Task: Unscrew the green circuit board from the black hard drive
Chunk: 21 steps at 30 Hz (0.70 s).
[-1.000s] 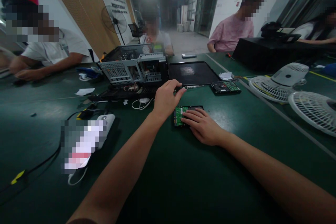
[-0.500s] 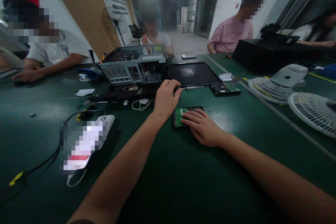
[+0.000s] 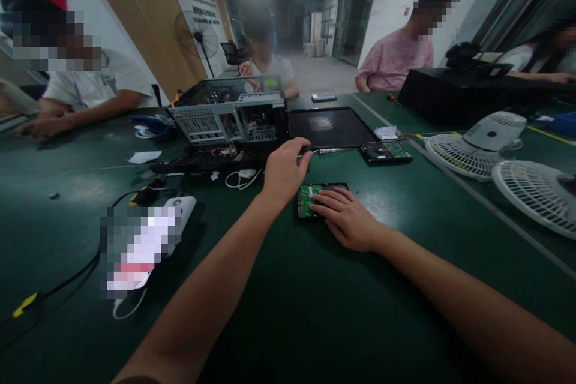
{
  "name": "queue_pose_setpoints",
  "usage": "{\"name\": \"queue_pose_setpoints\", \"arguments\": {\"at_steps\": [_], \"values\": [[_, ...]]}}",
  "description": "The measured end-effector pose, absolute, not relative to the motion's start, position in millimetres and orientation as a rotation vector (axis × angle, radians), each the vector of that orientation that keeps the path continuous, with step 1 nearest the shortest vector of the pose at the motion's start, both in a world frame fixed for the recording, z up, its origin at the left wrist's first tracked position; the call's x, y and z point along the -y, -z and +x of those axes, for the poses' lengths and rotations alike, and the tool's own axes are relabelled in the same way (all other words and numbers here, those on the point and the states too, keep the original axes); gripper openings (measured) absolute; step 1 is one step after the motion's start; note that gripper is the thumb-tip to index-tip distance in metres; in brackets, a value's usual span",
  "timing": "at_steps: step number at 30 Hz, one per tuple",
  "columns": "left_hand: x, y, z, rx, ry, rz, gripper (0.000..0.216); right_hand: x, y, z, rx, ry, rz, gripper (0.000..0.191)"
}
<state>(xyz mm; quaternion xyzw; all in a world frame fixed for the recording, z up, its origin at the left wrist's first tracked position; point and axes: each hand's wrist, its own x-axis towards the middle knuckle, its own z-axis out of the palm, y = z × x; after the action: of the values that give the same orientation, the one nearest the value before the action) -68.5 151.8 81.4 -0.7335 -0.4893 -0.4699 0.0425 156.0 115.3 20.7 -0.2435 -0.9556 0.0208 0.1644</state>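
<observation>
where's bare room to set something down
Bare green tabletop shows between the left forearm and right forearm, nearer than the hard drive; another patch lies between the right forearm and the nearer white fan. Crowded: around the computer case, black panel and second drive.

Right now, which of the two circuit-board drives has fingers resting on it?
The nearer drive, partly covered by the right grip; the farther drive lies untouched near the white paper.
</observation>
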Motion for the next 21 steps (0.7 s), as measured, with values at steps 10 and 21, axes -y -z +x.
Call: {"name": "queue_pose_setpoints", "arguments": {"at_steps": [10, 21], "values": [[-151.5, -79.6, -64.9, 1.46, 1.44, -2.262, 0.016, -114.1, -22.7, 155.6, 2.732, -0.059, -0.701, 0.053], [-151.9, -74.0, -61.4, 1.445, 1.481, -2.232, 0.026, -114.7, -20.2, 156.4, 2.718, -0.06, -0.704, 0.053]]}}
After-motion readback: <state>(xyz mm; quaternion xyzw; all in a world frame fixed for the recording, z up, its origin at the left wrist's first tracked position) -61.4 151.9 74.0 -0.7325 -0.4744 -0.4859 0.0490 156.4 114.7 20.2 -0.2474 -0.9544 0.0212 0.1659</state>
